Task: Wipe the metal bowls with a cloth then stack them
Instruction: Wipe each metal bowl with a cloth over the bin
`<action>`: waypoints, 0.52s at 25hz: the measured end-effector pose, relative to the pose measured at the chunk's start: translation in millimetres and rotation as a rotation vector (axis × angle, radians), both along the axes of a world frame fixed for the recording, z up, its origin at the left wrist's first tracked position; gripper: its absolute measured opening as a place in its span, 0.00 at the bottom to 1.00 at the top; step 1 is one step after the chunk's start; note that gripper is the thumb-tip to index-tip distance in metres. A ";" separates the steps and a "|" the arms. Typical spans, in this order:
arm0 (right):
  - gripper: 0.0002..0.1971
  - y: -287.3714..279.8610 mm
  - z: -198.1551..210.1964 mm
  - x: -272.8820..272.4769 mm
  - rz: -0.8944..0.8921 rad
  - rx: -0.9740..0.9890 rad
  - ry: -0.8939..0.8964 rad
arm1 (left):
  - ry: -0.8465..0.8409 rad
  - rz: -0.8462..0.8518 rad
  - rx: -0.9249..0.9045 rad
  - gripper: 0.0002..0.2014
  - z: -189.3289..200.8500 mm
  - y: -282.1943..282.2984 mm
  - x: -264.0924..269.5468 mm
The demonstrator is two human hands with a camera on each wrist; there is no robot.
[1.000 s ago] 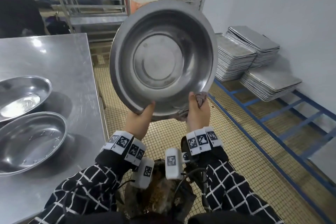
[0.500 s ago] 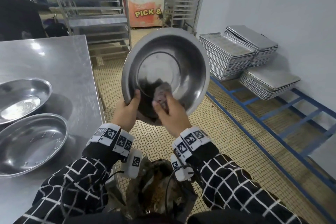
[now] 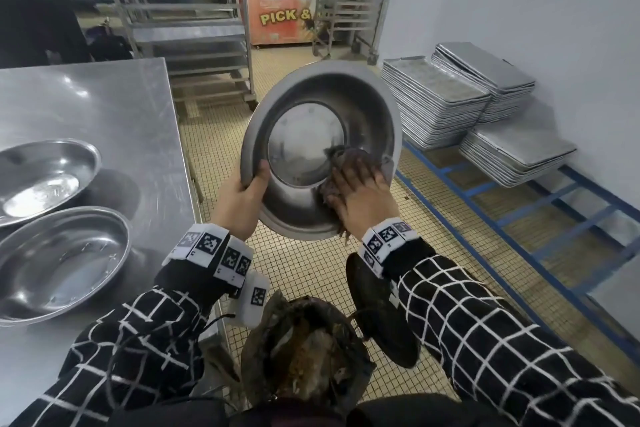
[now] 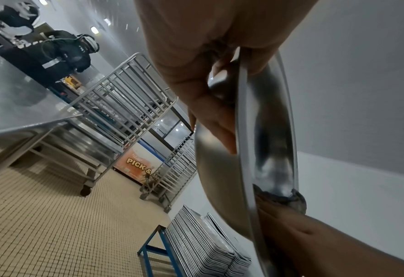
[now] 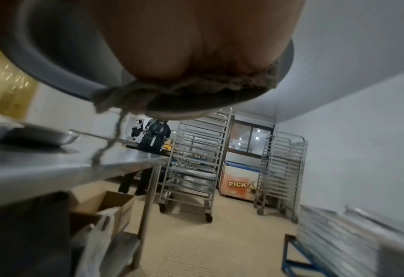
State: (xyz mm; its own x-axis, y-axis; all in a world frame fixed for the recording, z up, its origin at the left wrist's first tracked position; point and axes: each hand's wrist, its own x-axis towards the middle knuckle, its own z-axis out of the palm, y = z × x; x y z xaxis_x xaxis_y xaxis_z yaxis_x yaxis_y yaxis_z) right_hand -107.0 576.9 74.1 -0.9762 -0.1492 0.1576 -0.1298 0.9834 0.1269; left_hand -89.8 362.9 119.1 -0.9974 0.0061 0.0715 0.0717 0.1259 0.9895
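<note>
Steel bowl held tilted over floor | left hand clamps rim | right hand flat, presses cloth inside | looks stiff, light, slippery; best gripped at rim

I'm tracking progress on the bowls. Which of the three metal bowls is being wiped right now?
The tilted bowl held off the table: left hand grips its rim, right hand presses the cloth inside.

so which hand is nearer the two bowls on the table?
Left. The left hand grips the held bowl's rim on the side facing the table bowls; the right hand presses the cloth on the far side.
</note>
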 end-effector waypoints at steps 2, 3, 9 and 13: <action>0.29 -17.0 -5.2 6.8 0.034 -0.124 -0.035 | 0.012 0.029 0.030 0.12 0.7 5.3 -0.1; 0.28 -29.9 -8.9 12.5 0.066 -0.225 -0.028 | 0.020 0.041 0.045 0.14 0.2 7.5 -0.5; 0.18 -92.4 -7.9 40.3 0.112 -0.770 0.252 | 0.028 0.142 0.148 0.13 1.1 18.2 3.0; 0.27 -74.3 -22.1 44.0 0.063 -0.571 0.247 | 0.018 0.126 0.211 0.06 8.7 14.0 4.7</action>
State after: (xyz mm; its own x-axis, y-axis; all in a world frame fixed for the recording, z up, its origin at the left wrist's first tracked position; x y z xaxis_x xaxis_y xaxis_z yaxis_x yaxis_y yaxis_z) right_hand -63.0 502.5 52.0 -0.8927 -0.0303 0.4496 -0.2234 0.8963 -0.3831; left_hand -85.1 376.9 127.8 -0.9879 -0.1353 0.0753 0.0859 -0.0743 0.9935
